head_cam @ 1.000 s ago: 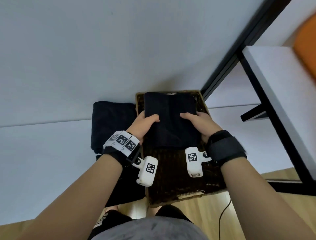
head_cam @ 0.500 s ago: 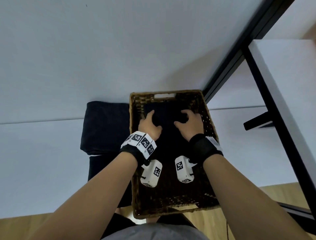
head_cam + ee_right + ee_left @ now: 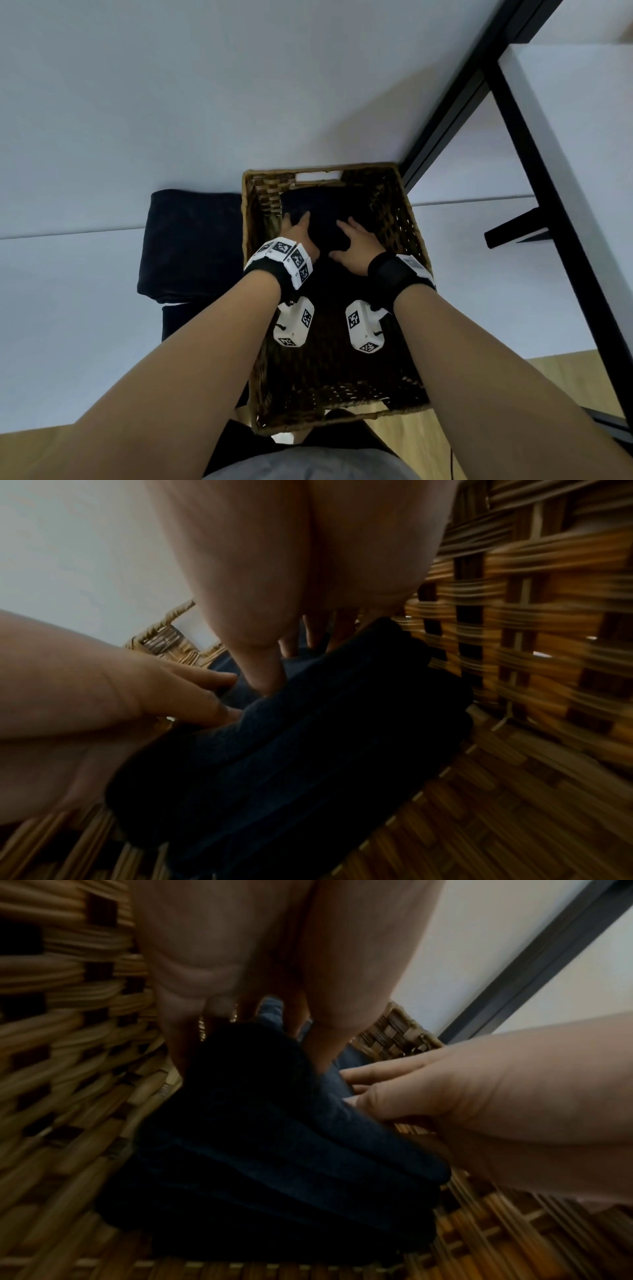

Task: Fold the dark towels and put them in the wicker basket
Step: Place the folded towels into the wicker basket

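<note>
The wicker basket [image 3: 416,233] stands at the table's near edge, in front of me. A folded dark towel [image 3: 325,216] lies on its bottom at the far end. Both hands are down inside the basket on this towel [image 3: 274,1137]. My left hand [image 3: 296,224] lies at its left edge with the thumb on top. The spread fingers of my right hand [image 3: 346,236] press on its top. The fingers [image 3: 212,680] look straight. A second folded dark towel [image 3: 191,240] lies on the table just left of the basket.
More dark cloth [image 3: 178,322] hangs below the second towel at the table edge. A black metal frame [image 3: 455,113] runs diagonally at the right, with another white tabletop [image 3: 575,144] beyond it. Wooden floor [image 3: 561,377] shows at the lower right.
One second ago both hands held the folded towel above the basket. They have since lowered it to the basket bottom, and the fingers now lie spread on it.
</note>
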